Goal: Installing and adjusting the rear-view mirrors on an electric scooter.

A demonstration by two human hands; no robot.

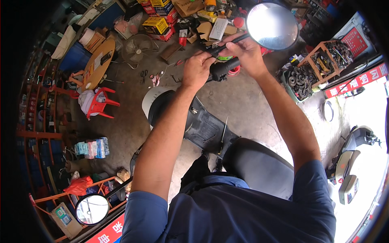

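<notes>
A round rear-view mirror point(272, 26) on a black stem stands at the far right of a scooter's handlebar. My right hand point(248, 56) grips the stem just below the mirror head, thumb pressed against it. At the lower end of that stem my left hand point(197, 69) is closed, its fingertips partly hidden. Just beneath both hands is the black handlebar grip point(224, 69). The scooter's black footboard point(206, 126) lies below my arms, with a long thin screwdriver point(224, 133) on it. Nearer to me is the black seat point(259, 160).
The scooter's other mirror point(92, 209) sticks out at the lower left. A red plastic stool point(102, 106) and a floor fan point(137, 50) stand at left. Stacked boxes point(156, 25) are at the back, a crate of metal parts point(300, 83) at right. Another scooter point(347, 166) stands at far right.
</notes>
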